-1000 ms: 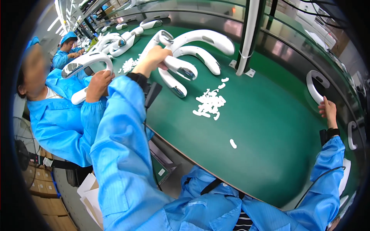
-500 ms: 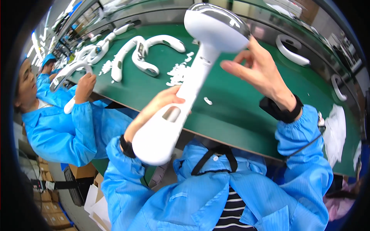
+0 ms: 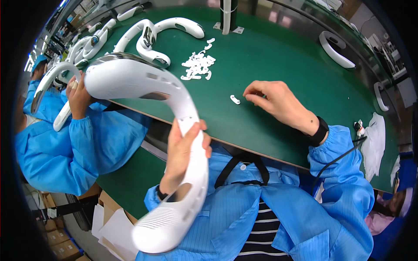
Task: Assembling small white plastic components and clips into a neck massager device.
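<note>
My left hand [image 3: 183,150] is closed round the narrow middle of a white curved device [image 3: 198,163], shaped like a neck fan. Its wide, slotted lower end hangs over my lap, and its other wide end, with a shiny grey top, points up and left. Above the green table, my right hand [image 3: 278,104] is empty, with thumb and bent fingers slightly apart. Its fingertips are just right of a small white plastic piece [image 3: 235,99] lying alone. Beyond that lies a pile of similar small pieces [image 3: 199,65].
More curved white devices [image 3: 150,39] lie along the far left of the green table [image 3: 278,52]. Another device [image 3: 335,52] lies far right, near a white cloth [image 3: 373,148]. A co-worker's hand [image 3: 77,95] holds a similar device on my left. A metal post [image 3: 226,17] stands at the back.
My left hand has turned the device, so its upper end now swings left and its lower end sits nearer me. My right hand has left the device and come down beside the lone piece.
</note>
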Available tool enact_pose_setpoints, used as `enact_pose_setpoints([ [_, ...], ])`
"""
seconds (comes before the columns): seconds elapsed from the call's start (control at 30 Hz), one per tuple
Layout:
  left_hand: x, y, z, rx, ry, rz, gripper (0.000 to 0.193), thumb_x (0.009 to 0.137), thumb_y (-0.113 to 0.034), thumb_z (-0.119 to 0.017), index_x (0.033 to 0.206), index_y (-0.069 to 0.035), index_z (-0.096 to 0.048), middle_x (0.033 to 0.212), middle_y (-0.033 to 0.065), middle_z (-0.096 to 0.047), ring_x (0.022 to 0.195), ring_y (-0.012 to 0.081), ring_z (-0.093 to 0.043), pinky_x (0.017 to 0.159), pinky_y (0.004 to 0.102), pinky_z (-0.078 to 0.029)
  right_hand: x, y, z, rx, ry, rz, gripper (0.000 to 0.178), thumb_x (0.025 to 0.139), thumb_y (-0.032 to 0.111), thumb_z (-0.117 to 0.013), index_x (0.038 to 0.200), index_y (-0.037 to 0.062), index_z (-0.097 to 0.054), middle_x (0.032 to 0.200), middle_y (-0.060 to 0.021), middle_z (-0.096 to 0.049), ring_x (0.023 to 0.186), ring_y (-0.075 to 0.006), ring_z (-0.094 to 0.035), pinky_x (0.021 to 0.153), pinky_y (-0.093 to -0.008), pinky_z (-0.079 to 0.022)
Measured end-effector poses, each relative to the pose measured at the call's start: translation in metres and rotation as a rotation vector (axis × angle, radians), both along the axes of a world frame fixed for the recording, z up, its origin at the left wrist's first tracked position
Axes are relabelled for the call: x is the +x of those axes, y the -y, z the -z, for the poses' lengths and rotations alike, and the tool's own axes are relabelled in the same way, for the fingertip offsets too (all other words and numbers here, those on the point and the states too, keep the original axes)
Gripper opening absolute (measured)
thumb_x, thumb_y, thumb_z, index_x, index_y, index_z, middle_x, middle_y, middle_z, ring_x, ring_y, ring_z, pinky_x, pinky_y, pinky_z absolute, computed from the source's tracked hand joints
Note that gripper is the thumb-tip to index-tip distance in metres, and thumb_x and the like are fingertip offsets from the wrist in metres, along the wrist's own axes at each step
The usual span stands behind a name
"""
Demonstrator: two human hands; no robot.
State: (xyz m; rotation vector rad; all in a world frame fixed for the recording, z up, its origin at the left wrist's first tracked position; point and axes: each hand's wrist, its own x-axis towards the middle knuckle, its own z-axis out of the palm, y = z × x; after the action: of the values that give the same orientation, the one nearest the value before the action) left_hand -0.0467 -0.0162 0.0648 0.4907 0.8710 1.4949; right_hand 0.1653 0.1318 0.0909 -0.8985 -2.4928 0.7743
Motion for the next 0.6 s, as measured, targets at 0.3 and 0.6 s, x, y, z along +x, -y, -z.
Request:
enact_pose_setpoints([
  [0.3,-0.007,-0.015,0.006,-0.107,0.018,0.012,0.033,0.092,-0.005,-0.054,0.122,-0.004,-0.041,0.094,0.0088,-0.052,0.061,0.0144,-0.054,0.044,0.028,-0.05,-0.033,0.007,0.026,0.394,0.216,-0.115,0.009,0.081,0.004,-0.058,0.085,-0.0017,-0.053,0.084,-0.0146,-0.054,0.082,-0.0313,-0.056,0.071,-0.0404,-0.048],
  [0.6,0.02,-0.032,0.002,-0.083,-0.061,0.111,0.041,0.083,0.005,-0.061,0.117,-0.001,-0.039,0.093,0.0105,-0.056,0.059,0.0142,-0.058,0.044,0.0272,-0.052,-0.014,0.017,0.014,0.169,-0.17,-0.085,0.008,0.082,0.001,-0.061,0.09,-0.0001,-0.058,0.085,-0.0127,-0.058,0.081,-0.0288,-0.06,0.07,-0.0377,-0.049],
])
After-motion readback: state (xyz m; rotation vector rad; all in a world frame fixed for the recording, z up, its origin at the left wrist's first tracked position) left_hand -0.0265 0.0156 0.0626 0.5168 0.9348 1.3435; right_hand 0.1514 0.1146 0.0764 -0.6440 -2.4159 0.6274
